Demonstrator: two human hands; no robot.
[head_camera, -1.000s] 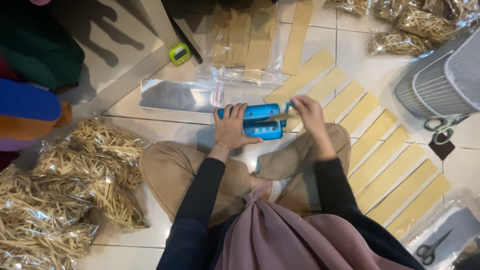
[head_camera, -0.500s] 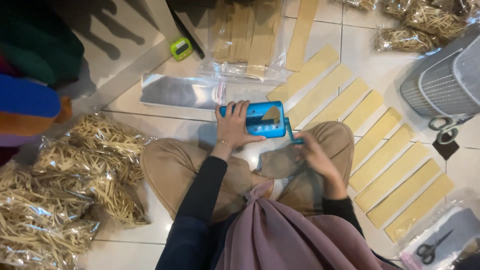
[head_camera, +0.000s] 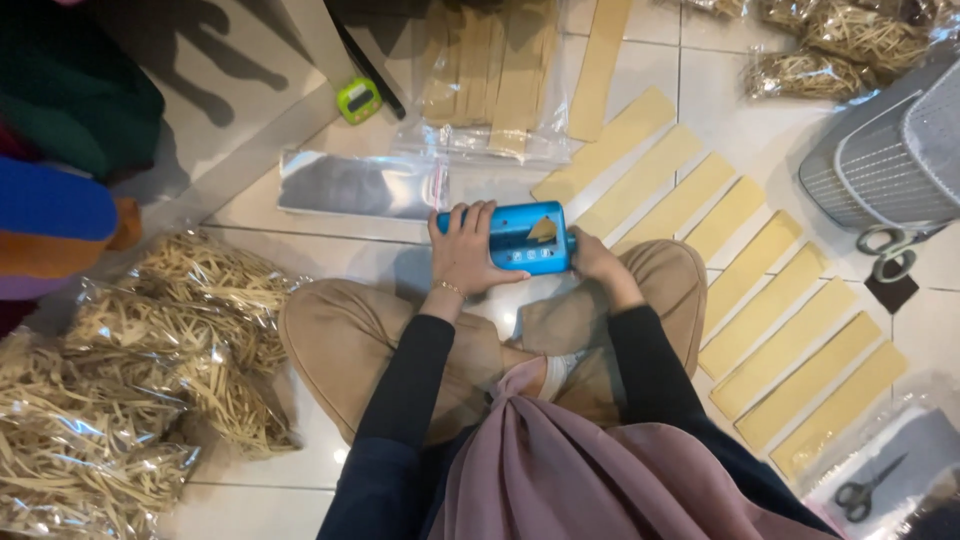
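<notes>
A small blue hand-crank cutting machine (head_camera: 520, 237) stands on the tiled floor in front of my crossed legs. My left hand (head_camera: 463, 252) grips its left end, fingers over the top. At the machine's right side, my right hand (head_camera: 594, 255) is closed around the crank handle, which it hides. A tan tip of a dough strip (head_camera: 543, 230) pokes out of the top of the machine.
Tan dough strips (head_camera: 765, 310) lie in a diagonal row on the tiles at right. Bags of cut noodle strands (head_camera: 150, 350) pile at left. A clear bag of strips (head_camera: 490, 80), a green timer (head_camera: 359, 100), a grey basket (head_camera: 890, 150) and scissors (head_camera: 885, 250) lie around.
My right hand circled with the crank: from above the machine's right end, down toward my knee, then back up against its right side. The strip in the machine has sunk lower.
</notes>
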